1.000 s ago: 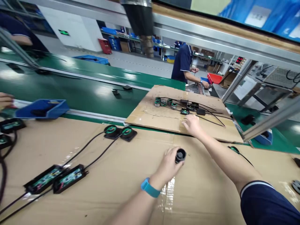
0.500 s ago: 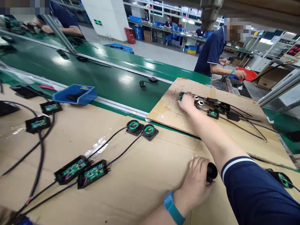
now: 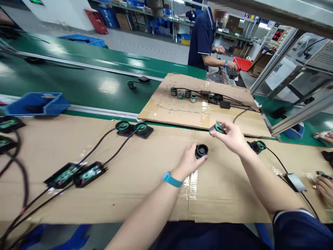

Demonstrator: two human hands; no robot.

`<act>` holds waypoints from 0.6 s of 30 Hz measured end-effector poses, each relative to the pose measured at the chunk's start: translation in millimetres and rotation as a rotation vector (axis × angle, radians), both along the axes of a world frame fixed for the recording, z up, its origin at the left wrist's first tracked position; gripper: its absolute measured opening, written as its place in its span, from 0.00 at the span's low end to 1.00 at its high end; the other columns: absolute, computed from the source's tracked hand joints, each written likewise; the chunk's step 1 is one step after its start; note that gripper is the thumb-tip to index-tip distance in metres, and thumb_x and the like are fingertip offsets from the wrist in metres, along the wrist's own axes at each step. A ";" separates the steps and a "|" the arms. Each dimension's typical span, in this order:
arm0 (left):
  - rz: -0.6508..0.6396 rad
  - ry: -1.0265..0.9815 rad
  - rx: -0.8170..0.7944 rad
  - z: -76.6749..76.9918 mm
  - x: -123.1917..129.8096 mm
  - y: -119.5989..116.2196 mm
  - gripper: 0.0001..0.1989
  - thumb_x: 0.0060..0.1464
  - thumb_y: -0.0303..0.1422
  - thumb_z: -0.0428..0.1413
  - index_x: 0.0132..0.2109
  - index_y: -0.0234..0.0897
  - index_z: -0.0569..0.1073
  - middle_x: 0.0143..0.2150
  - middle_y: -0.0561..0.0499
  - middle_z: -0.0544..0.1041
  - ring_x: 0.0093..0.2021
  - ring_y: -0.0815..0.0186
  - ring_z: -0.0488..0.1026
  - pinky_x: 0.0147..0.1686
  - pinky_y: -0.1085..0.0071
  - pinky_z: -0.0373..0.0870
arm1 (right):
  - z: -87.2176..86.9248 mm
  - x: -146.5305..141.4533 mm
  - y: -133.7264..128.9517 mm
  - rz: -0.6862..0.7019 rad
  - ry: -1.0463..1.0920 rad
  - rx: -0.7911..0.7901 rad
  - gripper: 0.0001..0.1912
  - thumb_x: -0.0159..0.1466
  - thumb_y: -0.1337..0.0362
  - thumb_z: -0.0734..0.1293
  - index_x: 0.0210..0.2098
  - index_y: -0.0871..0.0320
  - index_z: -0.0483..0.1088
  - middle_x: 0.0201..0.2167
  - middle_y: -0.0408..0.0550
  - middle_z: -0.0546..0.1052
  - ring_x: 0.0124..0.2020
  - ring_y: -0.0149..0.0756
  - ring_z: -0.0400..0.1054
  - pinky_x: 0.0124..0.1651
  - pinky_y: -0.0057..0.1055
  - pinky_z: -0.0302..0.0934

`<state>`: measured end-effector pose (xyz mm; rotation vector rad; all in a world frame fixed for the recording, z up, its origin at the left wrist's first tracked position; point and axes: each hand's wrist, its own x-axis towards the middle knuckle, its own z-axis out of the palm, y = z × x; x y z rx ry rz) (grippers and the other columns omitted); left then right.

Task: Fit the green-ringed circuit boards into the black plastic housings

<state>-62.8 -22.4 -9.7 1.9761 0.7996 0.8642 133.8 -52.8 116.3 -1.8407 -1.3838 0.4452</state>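
My left hand (image 3: 186,161), with a teal band at the wrist, is closed round a black round housing (image 3: 201,151), its hollow opening facing up. To the right and slightly higher, my right hand (image 3: 232,139) pinches a small silver motor core with a green circuit board (image 3: 217,129). It is held above the cardboard, apart from the housing. A black cable (image 3: 240,114) rises behind my right fingers; whether it joins that core is hard to tell. On the raised cardboard sheet (image 3: 177,113) ahead stand several similar motor cores (image 3: 193,98) with cables and small black boxes (image 3: 225,105).
Two black housings (image 3: 142,129) on the left are cabled to open boxes with circuit boards (image 3: 90,174). A blue bin (image 3: 39,104) stands at far left. Another person's hand (image 3: 325,189) is at the right edge, near a cabled grey-lidded box (image 3: 296,182). A co-worker (image 3: 201,38) stands beyond the belt.
My right hand has come back from the raised cardboard with a motor core in it. My left hand still holds the housing. The view has swung to the right.
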 end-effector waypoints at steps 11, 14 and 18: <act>0.302 0.262 0.216 -4.3 -32.7 -67.3 0.31 0.49 0.46 0.68 0.53 0.38 0.66 0.50 0.42 0.74 0.54 0.49 0.70 0.55 0.50 0.66 | -74.3 -32.2 -90.1 0.155 0.406 -0.054 0.26 0.56 0.56 0.76 0.51 0.60 0.73 0.37 0.51 0.80 0.37 0.40 0.75 0.45 0.40 0.72; 0.244 0.150 0.205 -7.0 -34.6 -68.2 0.22 0.55 0.39 0.64 0.54 0.39 0.68 0.51 0.43 0.75 0.55 0.53 0.72 0.57 0.53 0.68 | -78.4 -39.6 -95.6 0.118 0.264 0.049 0.29 0.58 0.55 0.75 0.56 0.59 0.71 0.40 0.51 0.79 0.36 0.39 0.73 0.44 0.39 0.72; 0.211 0.058 0.271 -10.7 -33.9 -66.5 0.25 0.55 0.35 0.63 0.57 0.38 0.67 0.56 0.41 0.74 0.59 0.53 0.71 0.60 0.53 0.68 | -79.7 -53.2 -100.9 0.171 0.115 0.198 0.25 0.61 0.55 0.74 0.55 0.56 0.72 0.46 0.54 0.76 0.44 0.42 0.72 0.49 0.40 0.72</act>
